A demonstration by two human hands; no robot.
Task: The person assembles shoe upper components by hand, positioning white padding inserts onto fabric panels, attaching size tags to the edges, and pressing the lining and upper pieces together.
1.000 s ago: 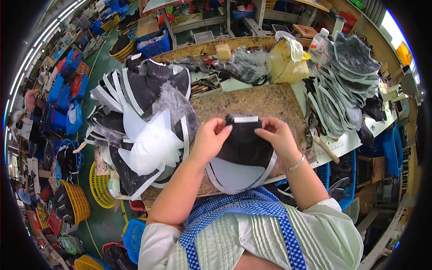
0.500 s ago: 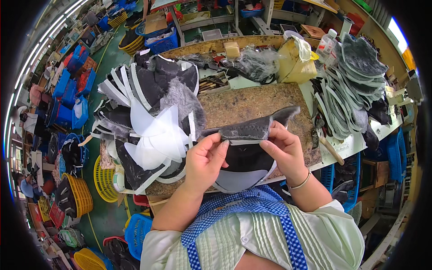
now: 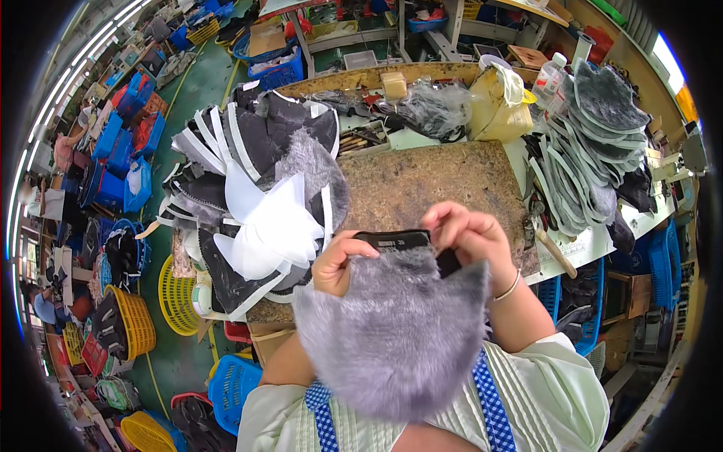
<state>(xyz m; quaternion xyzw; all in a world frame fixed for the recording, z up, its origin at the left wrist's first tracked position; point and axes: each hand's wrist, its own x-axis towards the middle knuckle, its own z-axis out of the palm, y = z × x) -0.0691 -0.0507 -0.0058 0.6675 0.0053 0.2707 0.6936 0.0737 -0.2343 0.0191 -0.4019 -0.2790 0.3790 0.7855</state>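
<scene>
A shoe upper (image 3: 392, 324) with grey fur facing up hangs toward me over the near edge of the work board. Along its top runs a black band with pale printing. My left hand (image 3: 333, 264) is closed on the left end of this band, thumb in front. At the band's right end, my right hand (image 3: 476, 239) has its fingers curled and pinched, slightly blurred; a black part of the upper shows below them. White curved plastic pieces (image 3: 275, 222) lie left of my hands, on a heap of black, fur-lined uppers (image 3: 263, 135).
Behind the brown board (image 3: 422, 177) stand a yellow container (image 3: 497, 105), a plastic bottle (image 3: 548, 79) and a tray of tools (image 3: 363, 139). Grey fur-lined pieces (image 3: 572, 177) are stacked at right, near a wooden-handled tool (image 3: 556, 252). Baskets (image 3: 177, 297) crowd the floor at left.
The upper has been turned over: its smooth black side showed before, now its grey fur does. My right hand has lifted its fingers along the top edge; the left has shifted slightly.
</scene>
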